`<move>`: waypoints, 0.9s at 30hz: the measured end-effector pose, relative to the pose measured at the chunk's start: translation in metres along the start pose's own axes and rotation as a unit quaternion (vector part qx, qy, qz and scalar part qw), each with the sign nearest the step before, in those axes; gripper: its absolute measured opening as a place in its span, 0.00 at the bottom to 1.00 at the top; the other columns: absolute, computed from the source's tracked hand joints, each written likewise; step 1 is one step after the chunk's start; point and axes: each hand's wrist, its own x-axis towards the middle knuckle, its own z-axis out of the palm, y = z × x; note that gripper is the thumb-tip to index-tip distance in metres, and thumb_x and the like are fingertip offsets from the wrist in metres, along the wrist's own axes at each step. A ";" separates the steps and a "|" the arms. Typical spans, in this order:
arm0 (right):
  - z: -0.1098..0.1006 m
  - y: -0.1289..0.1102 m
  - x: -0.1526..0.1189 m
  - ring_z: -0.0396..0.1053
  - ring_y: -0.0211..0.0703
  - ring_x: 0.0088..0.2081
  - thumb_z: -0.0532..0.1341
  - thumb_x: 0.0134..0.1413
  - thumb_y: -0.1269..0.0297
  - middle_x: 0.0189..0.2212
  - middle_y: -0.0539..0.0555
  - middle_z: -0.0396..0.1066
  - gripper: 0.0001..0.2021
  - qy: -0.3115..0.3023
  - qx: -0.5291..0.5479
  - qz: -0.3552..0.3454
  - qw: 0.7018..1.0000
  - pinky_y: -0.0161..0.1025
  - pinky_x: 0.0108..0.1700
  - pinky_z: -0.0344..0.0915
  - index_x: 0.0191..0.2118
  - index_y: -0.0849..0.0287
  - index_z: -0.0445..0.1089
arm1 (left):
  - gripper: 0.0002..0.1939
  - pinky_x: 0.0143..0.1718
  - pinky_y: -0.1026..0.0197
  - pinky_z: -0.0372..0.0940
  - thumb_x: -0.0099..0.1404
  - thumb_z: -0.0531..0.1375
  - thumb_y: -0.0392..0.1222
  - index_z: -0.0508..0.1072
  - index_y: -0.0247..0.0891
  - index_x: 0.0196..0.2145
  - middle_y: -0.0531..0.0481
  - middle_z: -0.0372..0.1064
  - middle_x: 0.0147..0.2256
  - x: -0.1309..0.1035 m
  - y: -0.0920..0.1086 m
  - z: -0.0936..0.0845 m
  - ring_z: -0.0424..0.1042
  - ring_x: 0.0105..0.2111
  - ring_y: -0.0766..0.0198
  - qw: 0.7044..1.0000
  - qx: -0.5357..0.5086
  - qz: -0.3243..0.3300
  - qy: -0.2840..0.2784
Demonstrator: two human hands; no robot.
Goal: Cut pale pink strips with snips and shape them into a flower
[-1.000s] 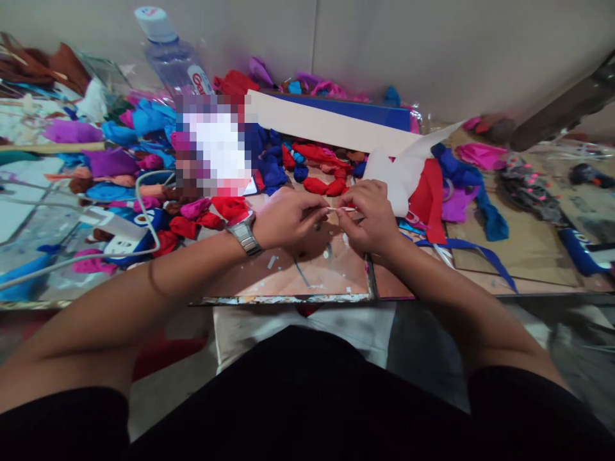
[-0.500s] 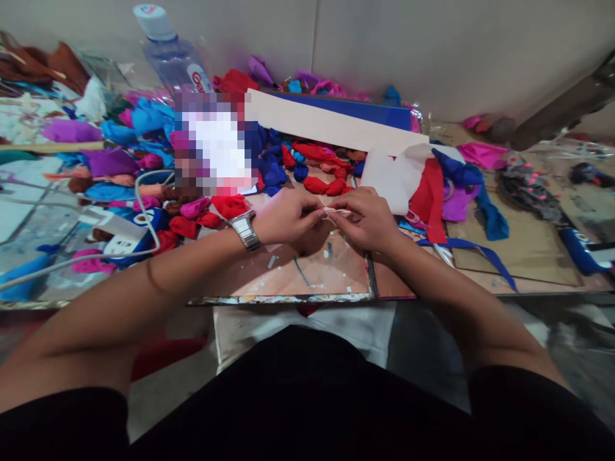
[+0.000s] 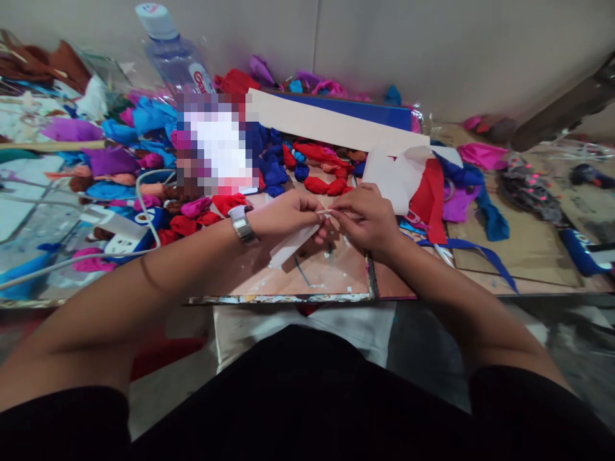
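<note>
Between my two hands is a thin whitish strip (image 3: pixel 289 248), its wider end hanging down toward the bench below my left fingers. My left hand (image 3: pixel 288 214), with a metal watch (image 3: pixel 243 224) on the wrist, pinches the strip near its upper end. Close against it, my right hand (image 3: pixel 368 219) grips the same end between thumb and fingertips. I cannot tell whether the strip is cloth or paper. Just beyond the right hand lies a loose white sheet (image 3: pixel 391 182), beside a red cloth strip (image 3: pixel 428 198). Red knotted cloth pieces (image 3: pixel 329 182) lie behind the fingers.
A clear bottle (image 3: pixel 175 61) stands at the back left. Heaps of coloured cloth bits surround a power strip (image 3: pixel 129 238) and its grey cable. A long cream strip (image 3: pixel 331 121) crosses the back. Cardboard (image 3: pixel 519 246) lies to the right. The bench's front edge is near my body.
The whitish strip's wider end now shows hanging under my left hand; before, only a short twisted bit showed between my fingertips. Both hands stay in nearly the same place.
</note>
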 end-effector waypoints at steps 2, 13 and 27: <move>-0.002 0.000 0.001 0.79 0.47 0.41 0.64 0.70 0.58 0.38 0.52 0.83 0.06 0.003 0.000 -0.021 1.000 0.52 0.55 0.63 0.42 0.52 0.78 | 0.07 0.36 0.58 0.75 0.69 0.63 0.39 0.78 0.35 0.34 0.46 0.80 0.30 0.000 0.000 -0.002 0.81 0.30 0.61 0.994 -0.101 -0.044 -0.013; -0.003 0.001 0.000 0.79 0.47 0.41 0.66 0.68 0.60 0.39 0.51 0.83 0.03 0.030 -0.033 -0.049 0.998 0.54 0.57 0.63 0.43 0.50 0.77 | 0.13 0.37 0.62 0.74 0.70 0.65 0.47 0.78 0.35 0.32 0.48 0.79 0.30 0.000 0.004 -0.001 0.80 0.30 0.65 0.999 -0.025 0.013 0.028; 0.000 -0.015 0.002 0.76 0.52 0.40 0.63 0.68 0.52 0.34 0.55 0.81 0.12 0.062 0.030 0.077 0.995 0.53 0.49 0.69 0.37 0.52 0.77 | 0.20 0.32 0.61 0.59 0.77 0.56 0.54 0.83 0.39 0.42 0.47 0.80 0.32 -0.005 -0.003 0.008 0.75 0.30 0.63 0.845 0.438 0.220 0.213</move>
